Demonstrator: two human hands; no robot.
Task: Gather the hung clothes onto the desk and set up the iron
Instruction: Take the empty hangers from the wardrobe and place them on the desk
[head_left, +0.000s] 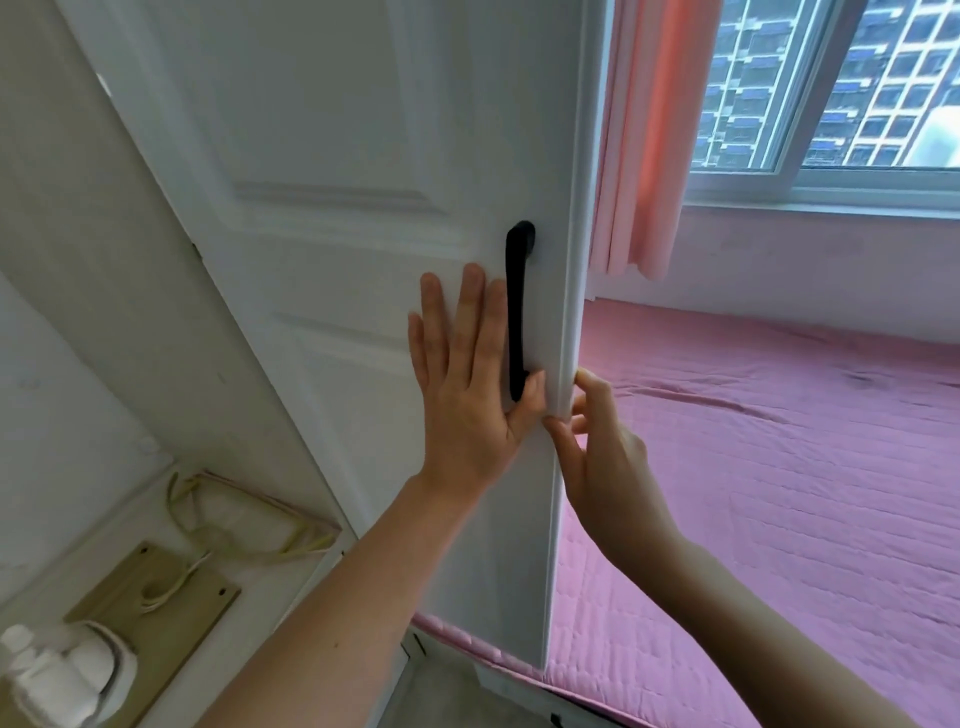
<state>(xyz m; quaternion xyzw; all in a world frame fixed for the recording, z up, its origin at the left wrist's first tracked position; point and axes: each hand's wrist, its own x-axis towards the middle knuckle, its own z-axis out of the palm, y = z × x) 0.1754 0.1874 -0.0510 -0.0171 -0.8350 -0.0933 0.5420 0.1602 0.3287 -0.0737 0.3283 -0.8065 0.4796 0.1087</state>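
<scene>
A white panelled wardrobe door (332, 218) is pressed by the left hand (467, 384) — fingers spread flat, just left of its black bar handle (517, 312). Its right edge is pinched by the right hand (597, 441). No clothes or iron are seen — a pink quilted bed (779, 467) lies right of the door.

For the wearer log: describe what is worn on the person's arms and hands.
Nothing is worn. The left hand and right hand are bare, with no gloves, rings or watch visible. Both forearms are bare to the frame edge, no sleeves in view. Nails are short and unpainted.
</scene>
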